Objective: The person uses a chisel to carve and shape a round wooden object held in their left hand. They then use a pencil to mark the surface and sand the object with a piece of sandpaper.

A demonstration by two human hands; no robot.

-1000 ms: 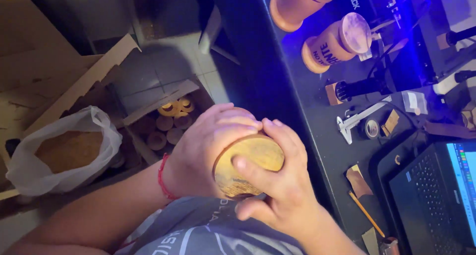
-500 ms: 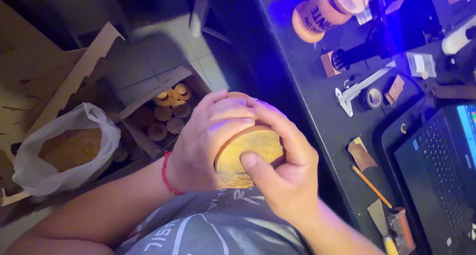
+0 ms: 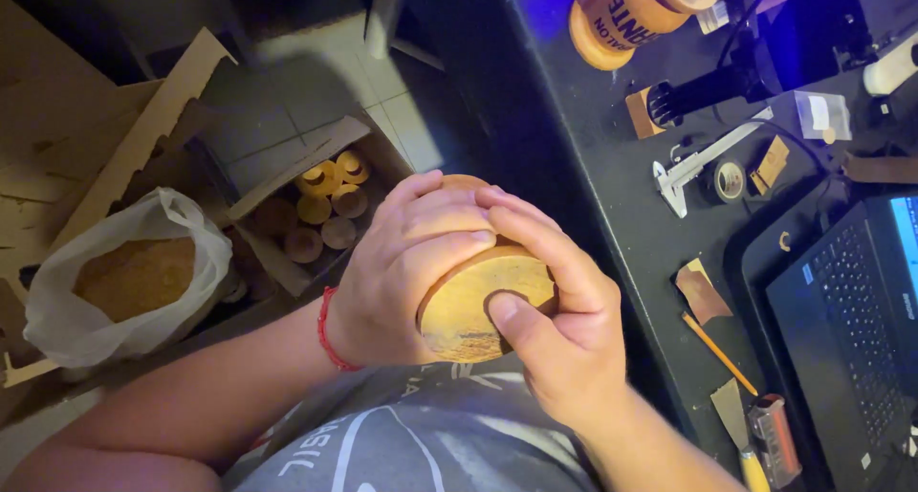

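Wooden cylinder (image 3: pixel 473 306) sits in both hands above the lap, just left of the black workbench (image 3: pixel 612 196) edge, flat round end facing the camera. Left hand (image 3: pixel 406 262) wraps over the top, fingers pressed together along the curved side. Right hand (image 3: pixel 559 325) grips from the right, fingers close together across the top and thumb flat on the end face. Versus the earlier frames: same two-handed grip, cylinder tilted a bit more so the end face shows fuller; view has drifted, so the engraved wooden jars (image 3: pixel 626 14) sit nearer the top edge and the laptop (image 3: pixel 851 329) takes up more of the right. Caliper (image 3: pixel 703 162), pencil (image 3: pixel 719 353) and cardboard box of small wooden pieces (image 3: pixel 325 205) lie unchanged.
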